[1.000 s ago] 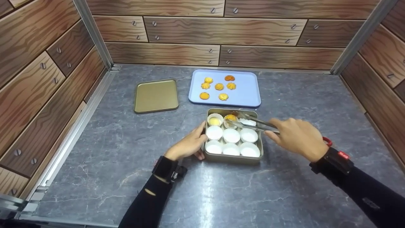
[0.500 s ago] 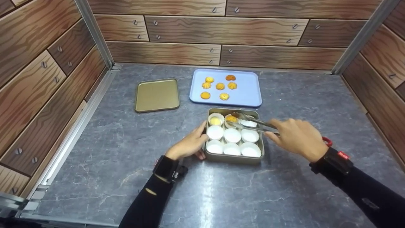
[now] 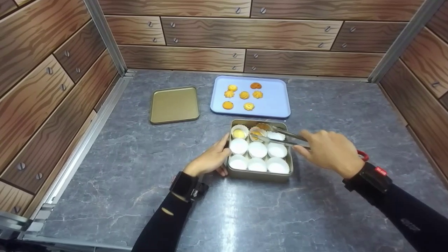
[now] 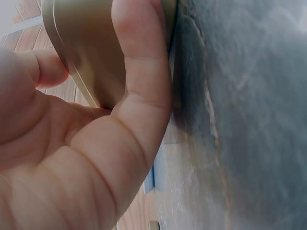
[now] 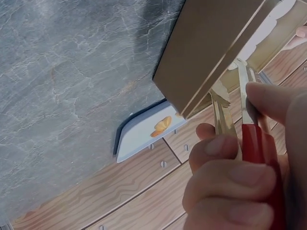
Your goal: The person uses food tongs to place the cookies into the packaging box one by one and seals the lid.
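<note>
A gold tin stands mid-counter and holds white paper cups. Its back row has a yellow cookie in the left cup and an orange cookie in the middle cup. My left hand grips the tin's left side, and in the left wrist view its thumb lies against the tin wall. My right hand holds metal tongs with red handles. The tong tips sit at the middle back cup, either side of the orange cookie.
Behind the tin a blue tray carries several cookies. The tin's gold lid lies at the back left. Wood-pattern walls close the counter on three sides. Bare grey counter lies in front and to both sides.
The tong tips have spread a little around the orange cookie in the middle back cup. Both hands and the tin have hardly moved.
</note>
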`<state>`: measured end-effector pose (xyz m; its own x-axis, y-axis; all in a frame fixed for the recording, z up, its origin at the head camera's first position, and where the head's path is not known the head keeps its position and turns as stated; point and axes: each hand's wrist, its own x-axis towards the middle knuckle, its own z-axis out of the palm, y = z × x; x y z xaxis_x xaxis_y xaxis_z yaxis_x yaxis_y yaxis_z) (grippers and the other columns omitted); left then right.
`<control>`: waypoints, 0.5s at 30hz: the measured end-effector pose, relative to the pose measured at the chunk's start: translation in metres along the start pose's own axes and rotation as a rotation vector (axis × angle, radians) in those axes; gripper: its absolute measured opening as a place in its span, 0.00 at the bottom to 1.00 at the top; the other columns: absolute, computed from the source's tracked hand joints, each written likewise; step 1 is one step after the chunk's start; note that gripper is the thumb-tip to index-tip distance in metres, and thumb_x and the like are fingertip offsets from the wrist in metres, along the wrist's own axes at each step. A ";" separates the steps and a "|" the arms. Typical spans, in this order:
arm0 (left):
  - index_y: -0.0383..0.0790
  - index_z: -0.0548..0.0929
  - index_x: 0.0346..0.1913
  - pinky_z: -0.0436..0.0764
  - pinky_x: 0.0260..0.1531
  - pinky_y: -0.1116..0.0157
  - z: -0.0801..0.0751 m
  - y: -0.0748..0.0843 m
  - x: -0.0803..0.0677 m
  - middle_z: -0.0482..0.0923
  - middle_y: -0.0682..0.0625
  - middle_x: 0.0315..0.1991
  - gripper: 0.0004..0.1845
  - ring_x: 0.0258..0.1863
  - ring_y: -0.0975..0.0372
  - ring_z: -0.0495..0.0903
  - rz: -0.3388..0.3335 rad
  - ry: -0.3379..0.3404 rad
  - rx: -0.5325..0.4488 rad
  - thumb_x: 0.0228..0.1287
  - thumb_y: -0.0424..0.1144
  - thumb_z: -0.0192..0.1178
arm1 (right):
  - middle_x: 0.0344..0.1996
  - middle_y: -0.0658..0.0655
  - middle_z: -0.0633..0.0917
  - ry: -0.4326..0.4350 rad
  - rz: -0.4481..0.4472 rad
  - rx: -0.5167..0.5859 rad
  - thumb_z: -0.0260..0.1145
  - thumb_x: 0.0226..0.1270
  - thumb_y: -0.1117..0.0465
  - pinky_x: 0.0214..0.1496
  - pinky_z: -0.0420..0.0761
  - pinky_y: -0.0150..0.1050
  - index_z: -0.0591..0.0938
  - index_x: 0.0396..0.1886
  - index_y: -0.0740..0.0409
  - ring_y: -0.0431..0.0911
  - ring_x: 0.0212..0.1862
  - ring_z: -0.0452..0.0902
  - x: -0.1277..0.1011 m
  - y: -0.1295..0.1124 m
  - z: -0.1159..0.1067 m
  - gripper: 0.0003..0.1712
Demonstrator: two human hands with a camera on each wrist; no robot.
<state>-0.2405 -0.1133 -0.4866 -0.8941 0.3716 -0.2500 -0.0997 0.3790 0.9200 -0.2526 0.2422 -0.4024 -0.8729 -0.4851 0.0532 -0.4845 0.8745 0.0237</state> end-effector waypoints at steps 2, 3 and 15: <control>0.51 0.38 0.88 0.91 0.28 0.59 0.000 0.001 0.000 0.38 0.40 0.88 0.41 0.25 0.56 0.83 0.000 -0.001 0.004 0.83 0.43 0.46 | 0.29 0.57 0.87 -0.007 0.003 0.015 0.62 0.78 0.35 0.18 0.79 0.48 0.85 0.61 0.56 0.49 0.24 0.80 0.000 0.003 -0.003 0.32; 0.51 0.38 0.88 0.91 0.28 0.59 0.000 0.001 0.000 0.37 0.40 0.88 0.41 0.25 0.56 0.83 -0.001 -0.002 0.006 0.83 0.43 0.46 | 0.28 0.57 0.87 -0.021 0.010 0.042 0.61 0.78 0.34 0.17 0.78 0.47 0.84 0.61 0.55 0.49 0.23 0.79 0.000 0.005 -0.005 0.32; 0.50 0.38 0.88 0.91 0.27 0.60 0.000 0.001 0.000 0.39 0.38 0.87 0.40 0.25 0.56 0.83 0.005 0.003 0.007 0.83 0.43 0.46 | 0.26 0.58 0.81 0.039 0.205 0.251 0.54 0.79 0.30 0.18 0.74 0.44 0.78 0.68 0.55 0.51 0.22 0.75 0.048 0.038 -0.026 0.38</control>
<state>-0.2404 -0.1135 -0.4857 -0.8961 0.3708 -0.2441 -0.0919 0.3830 0.9191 -0.3118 0.2523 -0.3726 -0.9531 -0.2945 0.0697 -0.3026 0.9228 -0.2386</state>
